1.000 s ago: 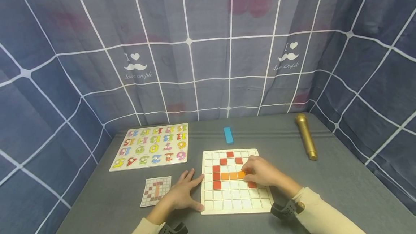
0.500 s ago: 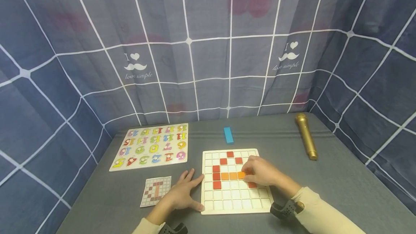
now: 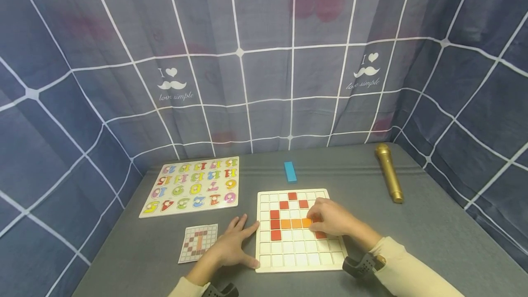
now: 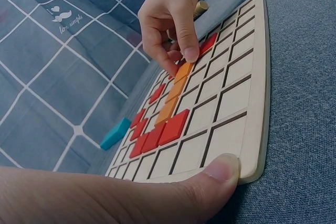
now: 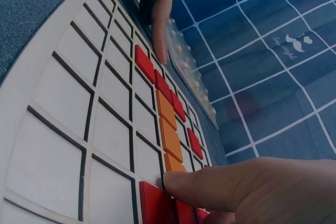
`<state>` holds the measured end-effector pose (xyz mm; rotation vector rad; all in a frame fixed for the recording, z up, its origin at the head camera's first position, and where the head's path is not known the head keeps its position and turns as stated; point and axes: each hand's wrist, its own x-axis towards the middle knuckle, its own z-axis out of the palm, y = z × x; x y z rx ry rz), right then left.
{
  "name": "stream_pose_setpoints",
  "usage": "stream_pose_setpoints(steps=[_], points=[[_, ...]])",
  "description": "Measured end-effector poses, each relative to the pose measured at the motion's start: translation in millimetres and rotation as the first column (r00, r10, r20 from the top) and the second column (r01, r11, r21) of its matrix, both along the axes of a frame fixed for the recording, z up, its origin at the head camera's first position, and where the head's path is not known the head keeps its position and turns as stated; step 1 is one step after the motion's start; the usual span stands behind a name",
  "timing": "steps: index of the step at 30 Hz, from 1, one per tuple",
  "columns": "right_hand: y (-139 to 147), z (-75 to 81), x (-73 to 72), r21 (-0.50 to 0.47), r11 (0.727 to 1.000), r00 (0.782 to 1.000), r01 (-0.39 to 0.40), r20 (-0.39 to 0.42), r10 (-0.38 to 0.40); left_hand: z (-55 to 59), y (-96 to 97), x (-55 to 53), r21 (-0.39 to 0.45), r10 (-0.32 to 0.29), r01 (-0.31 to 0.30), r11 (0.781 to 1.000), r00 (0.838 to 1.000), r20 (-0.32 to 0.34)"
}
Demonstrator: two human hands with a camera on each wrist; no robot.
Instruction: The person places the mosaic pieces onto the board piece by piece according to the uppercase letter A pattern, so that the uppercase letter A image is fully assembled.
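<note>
A wooden grid board [image 3: 282, 260] lies flat, with red square tiles [image 3: 275, 235] and a row of orange tiles [image 3: 297, 223] in its cells. My right hand [image 3: 332, 217] is over the board's right side; its thumb and index finger pinch the rightmost orange tile [image 4: 183, 70], which sits in the row. That hand partly covers red tiles near it. At the board's left edge my left hand [image 3: 233, 244] rests with fingers spread, thumb at the near corner and index finger touching the side. In the left wrist view, the left thumb [image 4: 220, 171] presses the board's corner.
A printed pattern card [image 3: 199, 242] lies left of my left hand. Behind it is a number puzzle board [image 3: 191, 186]. A blue block [image 3: 290, 172] lies beyond the grid board, and a gold microphone [image 3: 389, 173] at the far right. Checked curtains surround the grey tabletop [image 3: 136, 251].
</note>
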<state>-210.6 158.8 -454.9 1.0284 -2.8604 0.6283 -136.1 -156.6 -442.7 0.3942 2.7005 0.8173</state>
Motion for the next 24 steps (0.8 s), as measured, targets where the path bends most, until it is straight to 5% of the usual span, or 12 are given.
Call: stream_pose_setpoints(steps=[14, 24], points=[[-2, 3.8, 3.9, 0.008, 1.000, 1.000, 0.022, 0.011, -0.022, 0.9, 1.4, 0.3, 0.003, 0.005, -0.005, 1.000, 1.000, -0.008], [15, -13.0, -0.7, -0.104, 0.992, 0.997, 0.066, -0.031, -0.069, 1.3, -0.5, -1.2, -0.003, 0.008, -0.008, 1.000, 1.000, 0.001]])
